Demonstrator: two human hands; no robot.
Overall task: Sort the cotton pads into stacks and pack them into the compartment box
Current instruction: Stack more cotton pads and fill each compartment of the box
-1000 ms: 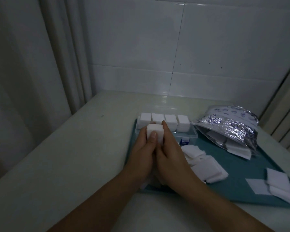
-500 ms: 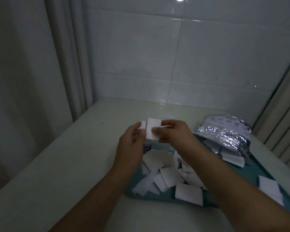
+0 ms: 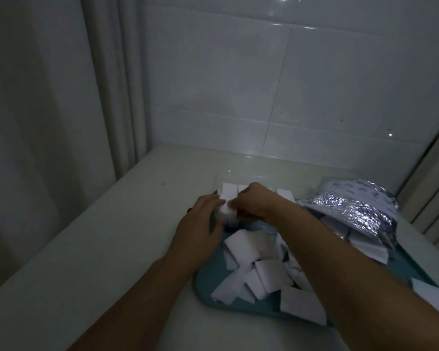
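Forearms entered from the bottom edge and ran up toward the middle of the frame, the right one crossing over a teal tray (image 3: 241,307) that lay at lower right on a pale table (image 3: 91,252). Loose pads (image 3: 261,269) lay heaped on the tray's near half, white squares overlapping at all angles, with one more pad (image 3: 427,291) apart at the right edge. Above the heap, at frame centre, both hands met on a small stack (image 3: 225,211) of pads. The left hand (image 3: 200,224) lay along the stack's left side, fingers fairly straight against it, and whether the thumb curled round it could not be told. The right hand (image 3: 256,202) came over from the right with fingers bent down, pinching the stack from above and from its right side. The stack was at the near left corner of a clear box (image 3: 241,178), low over the front row; whether it already sat in a compartment was hidden by the hands. Behind the knuckles, other white stacks (image 3: 230,190) stood side by side in the box's back row. To the right of the box, in the middle right of the frame, a crumpled foil bag (image 3: 352,206) lay on the tray with pads spilling from its mouth. Beyond the table rose a white tiled wall (image 3: 314,97), and a pale curtain (image 3: 107,84) hung at upper left.
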